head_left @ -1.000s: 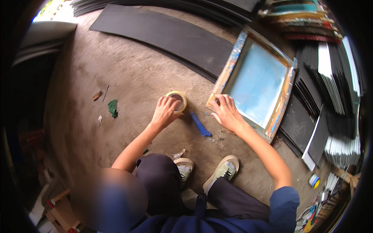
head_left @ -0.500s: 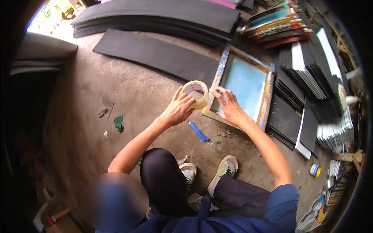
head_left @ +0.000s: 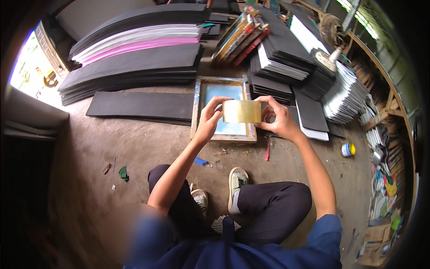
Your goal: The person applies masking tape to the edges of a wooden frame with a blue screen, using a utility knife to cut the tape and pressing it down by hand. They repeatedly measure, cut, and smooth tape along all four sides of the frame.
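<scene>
A wide roll of clear yellowish packing tape (head_left: 242, 111) is held up in front of me, its outer band facing me. My left hand (head_left: 209, 118) grips its left side, and the fingers of my right hand (head_left: 282, 120) are closed on its right side. Below and beyond the roll, a paint-stained wooden screen frame (head_left: 195, 112) with a pale blue mesh lies on the floor, partly covered by my hands and the tape. A small blue tool (head_left: 200, 161) rests on the concrete nearer to me, and a thin red tool (head_left: 268, 150) is right of it.
Black sheets (head_left: 139, 106) lie at the left, with tall stacks of black, white and pink sheets (head_left: 134, 67) behind. More frames (head_left: 239, 40) lean together at the back. Sheet stacks (head_left: 286, 58), a fan (head_left: 331, 29) and a blue-and-yellow tub (head_left: 347, 149) are to the right.
The tape roll has turned from showing its open ring to showing its outer band. My right hand has come onto it from beside the frame. The view has tilted up and shifted right.
</scene>
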Demonstrator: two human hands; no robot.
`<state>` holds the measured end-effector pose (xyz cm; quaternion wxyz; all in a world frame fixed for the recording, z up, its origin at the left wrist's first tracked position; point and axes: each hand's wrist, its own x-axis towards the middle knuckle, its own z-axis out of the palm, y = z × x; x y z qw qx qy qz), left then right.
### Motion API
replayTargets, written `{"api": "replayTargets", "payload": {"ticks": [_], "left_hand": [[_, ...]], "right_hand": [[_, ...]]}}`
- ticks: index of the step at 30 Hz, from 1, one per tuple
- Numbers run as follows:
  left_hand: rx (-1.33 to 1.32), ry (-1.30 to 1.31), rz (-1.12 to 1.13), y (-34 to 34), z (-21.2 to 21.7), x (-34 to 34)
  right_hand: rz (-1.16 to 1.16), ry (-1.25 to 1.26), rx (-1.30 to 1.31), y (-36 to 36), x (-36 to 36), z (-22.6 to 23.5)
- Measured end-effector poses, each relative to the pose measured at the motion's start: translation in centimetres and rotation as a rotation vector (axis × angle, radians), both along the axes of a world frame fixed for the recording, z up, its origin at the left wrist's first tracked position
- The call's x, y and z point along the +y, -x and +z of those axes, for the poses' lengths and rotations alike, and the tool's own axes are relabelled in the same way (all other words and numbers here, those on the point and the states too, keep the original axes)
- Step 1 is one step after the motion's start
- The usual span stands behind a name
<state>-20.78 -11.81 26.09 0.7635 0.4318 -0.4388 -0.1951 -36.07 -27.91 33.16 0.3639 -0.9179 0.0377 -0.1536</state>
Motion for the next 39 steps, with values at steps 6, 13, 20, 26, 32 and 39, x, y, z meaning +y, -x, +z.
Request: {"api": "replayTargets", "payload": {"ticks": [6, 13, 20, 26, 32, 39], "left_hand": [[-0.379, -0.028, 0.085, 3.7, 1.8, -1.3], [-0.514, -0.119, 0.105, 2.1, 0.3, -2.4], [-0.582, -0.201, 0.022, 0.7, -1.5, -5.4], [-0.5, -0.242, -0.071, -0.1, -3.6, -6.5], [-0.538, -0.444, -0.049, 1.1, -2.8, -7.5], [-0.679, -0.473, -0.055, 1.1, -3.3, -7.3]], "right_hand": [[-0.066, 0.004, 0.011, 4.3, -0.9, 2.1], [-0.102, -0.083, -0.021, 3.4, -2.2, -1.2], [-0.166, -0.357, 0.008, 3.3, -5.5, -6.8], [-0.202, -0.429, 0.097, 3.6, -5.7, -7.7], [-0.248, -0.341, -0.001, 3.4, -5.7, -8.9], [-0.233, -0.31, 0.013, 4.1, -5.7, -9.5]]}}
